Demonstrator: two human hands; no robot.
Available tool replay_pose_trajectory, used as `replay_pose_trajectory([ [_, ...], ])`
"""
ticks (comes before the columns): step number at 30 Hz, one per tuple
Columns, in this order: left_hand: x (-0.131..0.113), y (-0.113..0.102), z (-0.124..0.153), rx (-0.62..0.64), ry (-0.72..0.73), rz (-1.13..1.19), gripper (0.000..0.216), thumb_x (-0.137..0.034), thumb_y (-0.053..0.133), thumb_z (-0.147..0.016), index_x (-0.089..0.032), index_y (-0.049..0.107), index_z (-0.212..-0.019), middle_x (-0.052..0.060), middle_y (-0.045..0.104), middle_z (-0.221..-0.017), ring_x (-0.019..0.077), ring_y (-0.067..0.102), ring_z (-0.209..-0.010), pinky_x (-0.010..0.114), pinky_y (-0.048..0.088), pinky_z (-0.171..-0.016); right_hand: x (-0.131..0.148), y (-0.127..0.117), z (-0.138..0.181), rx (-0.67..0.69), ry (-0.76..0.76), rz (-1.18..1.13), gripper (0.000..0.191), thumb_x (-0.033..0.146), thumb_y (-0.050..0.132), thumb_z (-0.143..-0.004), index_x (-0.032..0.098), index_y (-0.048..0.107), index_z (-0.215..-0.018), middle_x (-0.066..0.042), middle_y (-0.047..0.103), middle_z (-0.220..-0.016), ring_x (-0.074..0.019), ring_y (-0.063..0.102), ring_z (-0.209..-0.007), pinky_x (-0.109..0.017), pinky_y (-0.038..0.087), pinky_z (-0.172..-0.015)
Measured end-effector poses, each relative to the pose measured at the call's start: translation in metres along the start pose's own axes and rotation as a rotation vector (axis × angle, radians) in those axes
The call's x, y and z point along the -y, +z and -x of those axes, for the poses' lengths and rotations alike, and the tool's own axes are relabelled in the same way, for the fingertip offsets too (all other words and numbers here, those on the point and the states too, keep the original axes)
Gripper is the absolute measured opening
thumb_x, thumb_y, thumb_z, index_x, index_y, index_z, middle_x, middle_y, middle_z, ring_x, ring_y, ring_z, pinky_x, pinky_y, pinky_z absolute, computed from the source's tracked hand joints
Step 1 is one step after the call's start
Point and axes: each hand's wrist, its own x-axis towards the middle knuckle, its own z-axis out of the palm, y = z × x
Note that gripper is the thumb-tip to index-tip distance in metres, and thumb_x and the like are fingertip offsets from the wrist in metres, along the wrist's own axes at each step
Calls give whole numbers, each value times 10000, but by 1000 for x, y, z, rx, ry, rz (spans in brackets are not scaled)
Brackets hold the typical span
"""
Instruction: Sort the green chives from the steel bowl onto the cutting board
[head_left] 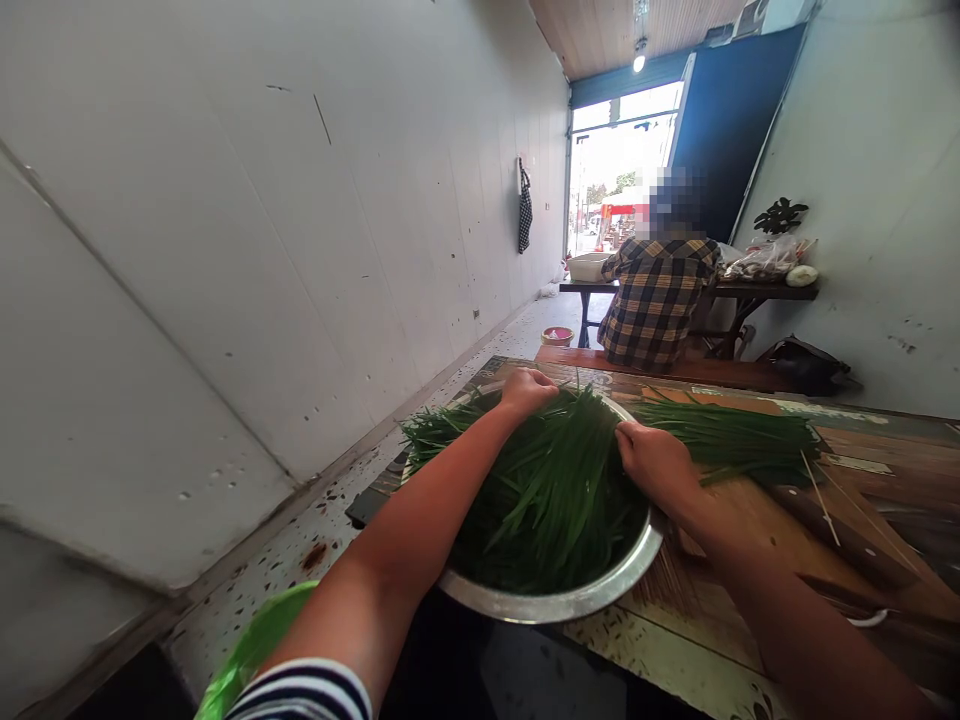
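Observation:
A wide metal basin (pixel 525 606) stands at the table's near edge, heaped with long green blades that look like garlic chives (pixel 555 480). At the basin's far side my left hand (pixel 529 390) is closed, its fingers curled above the leaves. My right hand (pixel 656 460) is closed too, with its fingertips pressed together at the basin's right rim. What either hand pinches is too small or hidden to make out. Right of the basin, another bunch of the green blades (pixel 750 437) lies on the table.
Thin sticks (pixel 821 500) lie on the wooden table (pixel 885 440). A green plastic bag (pixel 259 640) is low at left. Ahead, a person in a checked shirt (pixel 660 300) sits on a bench (pixel 577 357) at another table (pixel 772 292). A white wall (pixel 225 220) runs along the left.

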Motion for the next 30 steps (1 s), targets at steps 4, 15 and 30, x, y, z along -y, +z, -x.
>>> replay_pose_trajectory([
  [4, 1, 1, -1, 9, -14, 42, 215, -244, 665, -652, -86, 706, -792, 58, 647, -640, 104, 562, -537, 239, 483, -557, 0, 0, 0, 12, 4, 6, 361, 311, 315, -911, 193, 657, -902, -74, 708, -856, -172, 630, -729, -271, 254, -552],
  [15, -5, -3, 4, -15, 102, -79, 203, -226, 664, -637, -112, 728, -792, 44, 676, -664, 125, 595, -631, 220, 470, -614, 0, 1, -1, 14, 1, 11, 357, 301, 315, -910, 191, 650, -855, -71, 706, -859, -161, 623, -717, -265, 240, -543],
  [30, -10, -29, 1, 58, 139, -431, 139, -229, 680, -659, -163, 746, -762, 43, 693, -722, 159, 607, -735, 228, 460, -688, 1, 0, -1, 23, 25, 12, 351, 311, 316, -911, 189, 644, -909, -73, 704, -852, -162, 621, -703, -265, 262, -546],
])
